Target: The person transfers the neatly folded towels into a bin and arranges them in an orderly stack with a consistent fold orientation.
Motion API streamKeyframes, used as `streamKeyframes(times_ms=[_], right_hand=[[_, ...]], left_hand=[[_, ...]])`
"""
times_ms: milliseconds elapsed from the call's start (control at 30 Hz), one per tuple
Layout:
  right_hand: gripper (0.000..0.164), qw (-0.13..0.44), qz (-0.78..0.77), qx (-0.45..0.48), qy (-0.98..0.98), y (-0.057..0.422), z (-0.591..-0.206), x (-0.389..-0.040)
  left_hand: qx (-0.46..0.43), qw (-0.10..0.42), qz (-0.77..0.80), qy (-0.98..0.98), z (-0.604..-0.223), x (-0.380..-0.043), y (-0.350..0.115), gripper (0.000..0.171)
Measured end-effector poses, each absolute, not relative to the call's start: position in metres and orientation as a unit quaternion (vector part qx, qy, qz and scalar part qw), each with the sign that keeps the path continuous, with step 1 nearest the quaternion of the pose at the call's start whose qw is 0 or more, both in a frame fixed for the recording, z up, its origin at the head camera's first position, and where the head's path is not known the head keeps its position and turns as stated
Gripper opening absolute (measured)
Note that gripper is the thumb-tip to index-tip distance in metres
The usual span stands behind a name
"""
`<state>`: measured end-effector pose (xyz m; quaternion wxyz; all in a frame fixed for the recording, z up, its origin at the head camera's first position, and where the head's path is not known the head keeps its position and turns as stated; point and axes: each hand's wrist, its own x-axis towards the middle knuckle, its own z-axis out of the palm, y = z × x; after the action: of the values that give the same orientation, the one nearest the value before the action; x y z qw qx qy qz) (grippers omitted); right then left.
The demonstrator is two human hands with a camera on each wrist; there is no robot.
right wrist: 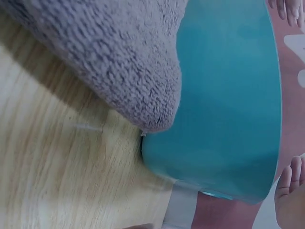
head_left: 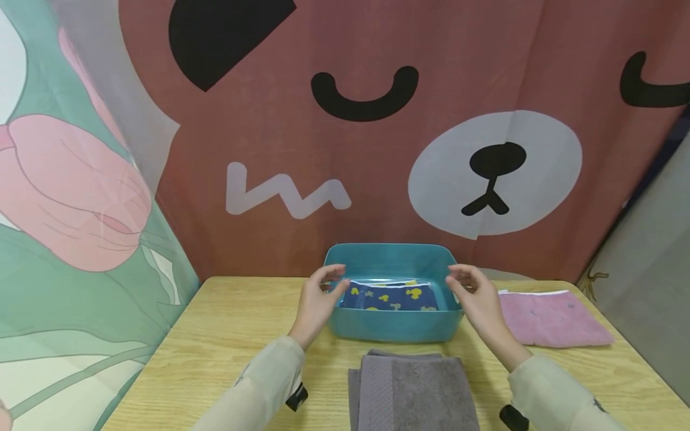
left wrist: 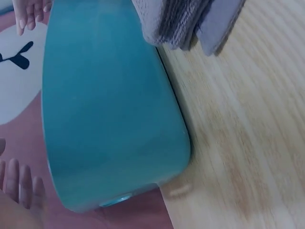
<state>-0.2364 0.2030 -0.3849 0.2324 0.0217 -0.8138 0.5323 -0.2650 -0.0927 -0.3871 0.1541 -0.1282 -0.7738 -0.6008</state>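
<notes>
A teal plastic bin [head_left: 396, 327] stands upright at the back of the table. Inside it lies a folded dark blue cloth [head_left: 390, 297] with yellow prints and a white edge. My left hand [head_left: 320, 302] is at the bin's left end, fingers bent loosely towards the rim. At the opposite end is my right hand [head_left: 477, 299], posed much the same way. Both wrist views show the hands, left [left wrist: 21, 198] and right [right wrist: 291, 195], with relaxed fingers beside the bin and nothing in them. A folded grey towel [head_left: 428, 389] lies in front of the bin.
To the right of the bin lies a folded pink cloth [head_left: 555, 318] with a white edge. The wooden table [head_left: 232, 335] ends at a hanging curtain [head_left: 269, 239] with a bear print, close behind the bin. A leafy printed curtain [head_left: 70, 299] hangs at the left.
</notes>
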Motion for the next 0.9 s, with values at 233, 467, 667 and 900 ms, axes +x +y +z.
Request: streamKeyframes(times_ms=[233, 467, 667, 900], right_hand=[[0.025, 0.234, 0.539, 0.041, -0.808, 0.204, -0.384, -0.220], [0.024, 0.229, 0.546, 0.054, -0.804, 0.206, -0.383, -0.204], [0.026, 0.227, 0.539, 0.050, -0.810, 0.208, -0.385, -0.193], [0.021, 0.237, 0.527, 0.056, -0.814, 0.209, -0.385, -0.179]], left_hand=[[-0.119, 0.162, -0.598, -0.776, -0.381, -0.247, -0.097, 0.028], [-0.134, 0.149, -0.598, -0.776, -0.380, -0.233, -0.098, 0.027], [-0.141, 0.138, -0.597, -0.778, -0.382, -0.222, -0.098, 0.027], [-0.150, 0.121, -0.593, -0.782, -0.379, -0.205, -0.104, 0.026]])
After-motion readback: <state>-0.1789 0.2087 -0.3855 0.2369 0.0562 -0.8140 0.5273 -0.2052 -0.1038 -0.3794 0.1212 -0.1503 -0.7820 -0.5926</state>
